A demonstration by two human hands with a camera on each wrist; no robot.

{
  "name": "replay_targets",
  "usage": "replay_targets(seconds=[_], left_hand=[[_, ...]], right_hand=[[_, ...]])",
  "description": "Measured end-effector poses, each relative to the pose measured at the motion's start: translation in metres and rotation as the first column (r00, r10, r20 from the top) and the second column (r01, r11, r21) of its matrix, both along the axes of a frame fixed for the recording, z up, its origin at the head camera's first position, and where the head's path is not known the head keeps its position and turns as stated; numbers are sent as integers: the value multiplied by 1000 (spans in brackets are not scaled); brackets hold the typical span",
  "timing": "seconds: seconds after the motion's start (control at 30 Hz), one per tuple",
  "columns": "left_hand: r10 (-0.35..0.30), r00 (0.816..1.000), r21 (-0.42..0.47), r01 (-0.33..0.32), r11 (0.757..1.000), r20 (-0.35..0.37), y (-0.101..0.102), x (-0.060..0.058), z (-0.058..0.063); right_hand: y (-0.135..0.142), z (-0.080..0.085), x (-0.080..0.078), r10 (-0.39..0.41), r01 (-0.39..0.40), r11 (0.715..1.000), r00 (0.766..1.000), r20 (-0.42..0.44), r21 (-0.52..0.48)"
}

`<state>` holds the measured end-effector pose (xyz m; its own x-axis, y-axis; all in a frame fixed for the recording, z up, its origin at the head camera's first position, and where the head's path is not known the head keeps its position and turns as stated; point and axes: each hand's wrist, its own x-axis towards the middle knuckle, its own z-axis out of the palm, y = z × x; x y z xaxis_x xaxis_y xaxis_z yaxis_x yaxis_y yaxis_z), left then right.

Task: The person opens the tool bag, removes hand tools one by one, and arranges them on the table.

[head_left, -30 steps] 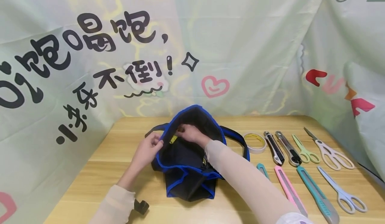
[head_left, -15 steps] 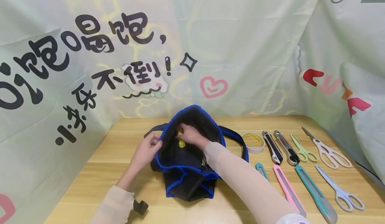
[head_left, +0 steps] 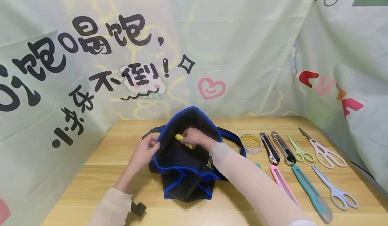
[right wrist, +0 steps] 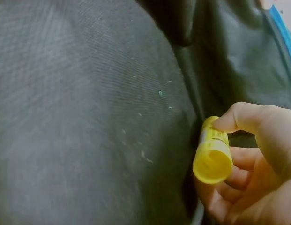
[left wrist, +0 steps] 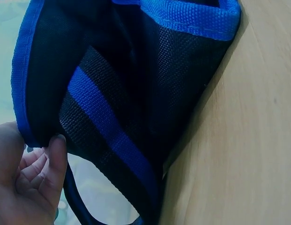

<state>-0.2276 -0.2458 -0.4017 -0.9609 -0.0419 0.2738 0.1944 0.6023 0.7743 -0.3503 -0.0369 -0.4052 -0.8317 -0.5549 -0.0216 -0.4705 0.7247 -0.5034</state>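
Observation:
A black bag with blue trim (head_left: 188, 189) stands on the table with its mouth spread wide. My left hand (head_left: 142, 152) pinches the left edge of its mouth; in the left wrist view, thumb and fingers hold the blue-bound rim (left wrist: 19, 93) beside a black strap with a blue stripe (left wrist: 105, 117). Inside the bag, my right hand (head_left: 195, 136) grips a short yellow glue stick (head_left: 179, 137) between thumb and fingers. In the right wrist view, the round end of the glue stick (right wrist: 212, 165) faces the camera, over the dark lining (right wrist: 89, 117).
To the right of the bag lie a tape roll (head_left: 251, 150), two dark box cutters (head_left: 269, 148), a pink cutter (head_left: 282, 182), a large teal cutter (head_left: 310, 192), and green (head_left: 298, 148), white-handled (head_left: 325, 152) and blue scissors (head_left: 334, 189). A printed curtain (head_left: 242, 51) hangs behind.
My right hand has turned the glue stick and brought it from the bag's left inner wall toward the middle. The left hand keeps its hold on the rim. The head view has shifted slightly right.

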Motion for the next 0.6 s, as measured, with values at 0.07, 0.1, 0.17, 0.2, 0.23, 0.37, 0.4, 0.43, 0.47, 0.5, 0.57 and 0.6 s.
replay_targets(seconds=[0.07,0.1,0.17,0.2,0.23,0.37,0.4,0.43,0.47,0.5,0.57,0.6], left_hand=[[-6,1000,3,5,1000,10,0,0,-1],[-4,1000,2,4,1000,13,-1,-1,-1],[-1,1000,4,1,1000,14,-1,-1,-1],[0,1000,3,0,1000,13,-1,-1,-1],[0,1000,1,0,1000,14,-2,-1,-1],[-2,1000,5,2,1000,10,-2,-1,-1],[-3,1000,3,2,1000,9,-2,-1,-1],[-3,1000,1,3,1000,10,-3,-1,0],[-5,1000,2,5,1000,9,-3,-1,0],[-4,1000,1,4,1000,10,-3,-1,0],[-6,1000,0,6,1000,11,-3,-1,0],[-9,1000,0,9,1000,11,-3,-1,0]], right_hand=[[4,4,2,3,-3,1000,1000,12,-3],[5,6,3,5,-4,1000,1000,15,-5],[6,10,5,7,-7,1000,1000,17,-20],[7,12,7,9,-9,1000,1000,14,-25],[7,15,8,10,-9,1000,1000,12,-29],[10,28,16,6,-5,999,1000,18,-49],[11,31,18,6,-5,999,1000,18,-54],[13,35,19,6,-4,998,1000,21,-59],[14,38,21,6,-4,998,1000,20,-63],[15,41,22,8,-7,998,1000,13,-64],[19,47,24,12,-11,997,1000,8,-72],[20,50,25,12,-11,997,1000,7,-76]])
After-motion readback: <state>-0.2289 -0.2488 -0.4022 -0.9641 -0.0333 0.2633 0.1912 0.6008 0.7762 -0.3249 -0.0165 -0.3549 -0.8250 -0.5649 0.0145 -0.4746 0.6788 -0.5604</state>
